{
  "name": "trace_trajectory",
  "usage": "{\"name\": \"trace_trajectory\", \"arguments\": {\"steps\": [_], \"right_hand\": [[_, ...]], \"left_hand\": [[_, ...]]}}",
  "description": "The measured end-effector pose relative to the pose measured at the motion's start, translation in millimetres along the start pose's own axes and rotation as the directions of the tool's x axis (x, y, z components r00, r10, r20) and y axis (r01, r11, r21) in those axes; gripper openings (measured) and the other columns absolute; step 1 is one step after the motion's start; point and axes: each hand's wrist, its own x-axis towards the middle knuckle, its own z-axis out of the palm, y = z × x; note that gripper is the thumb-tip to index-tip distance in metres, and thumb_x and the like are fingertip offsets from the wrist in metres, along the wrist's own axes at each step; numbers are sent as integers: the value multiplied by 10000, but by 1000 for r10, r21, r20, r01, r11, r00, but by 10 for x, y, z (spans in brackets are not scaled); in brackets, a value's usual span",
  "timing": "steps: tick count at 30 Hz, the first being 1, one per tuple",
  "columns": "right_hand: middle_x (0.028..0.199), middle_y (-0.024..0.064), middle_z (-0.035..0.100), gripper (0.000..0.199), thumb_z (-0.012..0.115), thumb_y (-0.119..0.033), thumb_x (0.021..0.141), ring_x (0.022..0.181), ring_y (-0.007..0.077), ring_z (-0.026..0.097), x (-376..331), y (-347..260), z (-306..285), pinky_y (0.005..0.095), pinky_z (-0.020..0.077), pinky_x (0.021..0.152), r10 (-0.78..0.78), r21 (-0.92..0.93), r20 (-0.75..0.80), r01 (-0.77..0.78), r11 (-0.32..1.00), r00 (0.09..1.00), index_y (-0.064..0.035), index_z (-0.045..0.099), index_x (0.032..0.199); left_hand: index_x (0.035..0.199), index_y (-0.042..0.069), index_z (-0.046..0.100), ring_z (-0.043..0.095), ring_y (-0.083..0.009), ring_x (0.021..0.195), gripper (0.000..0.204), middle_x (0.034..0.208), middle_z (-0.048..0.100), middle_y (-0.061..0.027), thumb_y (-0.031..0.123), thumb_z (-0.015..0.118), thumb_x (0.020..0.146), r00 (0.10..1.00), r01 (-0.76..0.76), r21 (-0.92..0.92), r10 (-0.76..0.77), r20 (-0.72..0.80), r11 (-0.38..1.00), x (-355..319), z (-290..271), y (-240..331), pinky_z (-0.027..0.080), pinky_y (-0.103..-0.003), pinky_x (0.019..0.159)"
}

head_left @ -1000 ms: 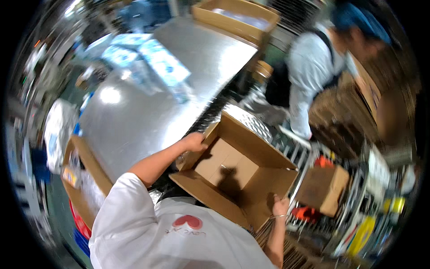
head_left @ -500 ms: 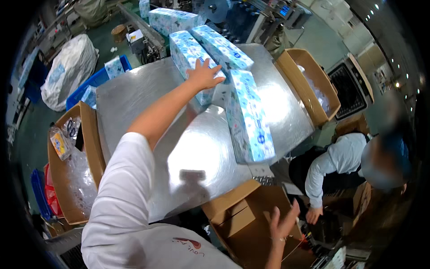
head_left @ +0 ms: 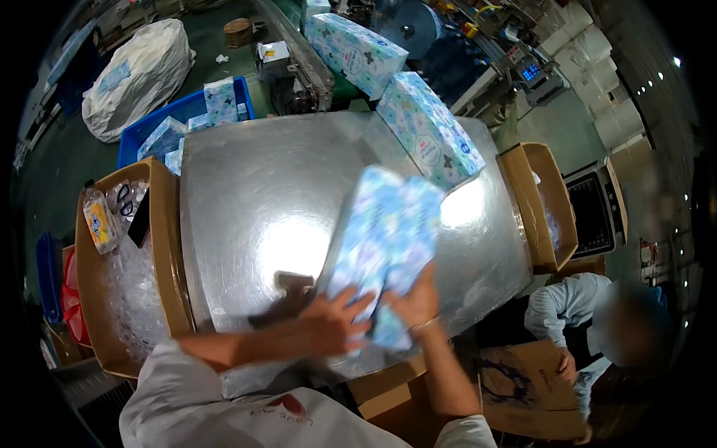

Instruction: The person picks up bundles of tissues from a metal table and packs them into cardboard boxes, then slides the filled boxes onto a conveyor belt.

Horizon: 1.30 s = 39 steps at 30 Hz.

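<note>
Two blue-and-white flowered packs are held side by side over the near part of the steel counter, their long sides together and their near ends toward the person. Blur hides whether they rest on the metal or hang just above it.

The left hand lies at the near end of the left pack, fingers spread across it; whether they grip or only press, I cannot tell. The right hand has its fingers closed around the near part of the right pack, thumb toward the middle. Holding from both sides probably keeps the pair together as one block.

Farther off, one more flowered pack lies aslant on the counter, another just beyond it, perhaps placed there to stay within reach.

Below the near edge stands an open carton, partly hidden by the right forearm. A carton of clear plastic flanks the counter at left, another carton at right. At lower right, a co-worker's hand holds printed cardboard.
</note>
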Motion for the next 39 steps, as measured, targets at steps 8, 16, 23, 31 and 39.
{"name": "trace_trajectory", "arguments": {"steps": [8,16,23,31,39], "right_hand": [[1075,251,521,697,673,-456,709,988,395,502,739,-735,-101,426,400,868,-621,-61,110,628,776,776,51,480,1148],[1294,204,398,967,740,-422,574,1231,358,325,3139,550,-1015,464,296,977,-81,-522,-244,-61,851,966,19,287,1306],[1101,222,548,745,732,-226,602,1010,347,537,2148,578,-870,401,449,828,-213,-112,58,218,969,975,23,370,1203],[1185,187,506,808,715,-361,723,1098,253,490,-43,29,-258,392,395,922,-127,382,673,-195,903,729,60,320,1288],[1196,180,490,762,675,-355,731,1054,247,523,-114,329,423,347,435,883,-226,783,620,-608,131,751,53,343,1282]], "left_hand": [[978,195,620,398,-346,984,288,1185,436,-156,351,649,738,931,286,-280,-335,-145,916,-1310,-121,329,485,-395,674],[1293,25,318,423,-258,1113,627,1213,392,-153,150,635,766,361,377,-858,-909,-210,348,-1553,-183,-489,392,-383,899],[1361,18,154,363,-207,1156,731,1265,351,-117,167,607,807,507,-7,-993,-856,102,-122,-1207,93,-736,283,-373,988],[1326,43,282,471,-202,1046,590,1176,448,-105,399,447,886,504,-172,-941,-847,170,-292,-905,343,-918,403,-336,885],[1208,48,450,565,-219,894,475,1049,551,-109,415,403,911,509,-222,-779,-751,420,-586,-889,834,-1043,480,-328,750]]}}
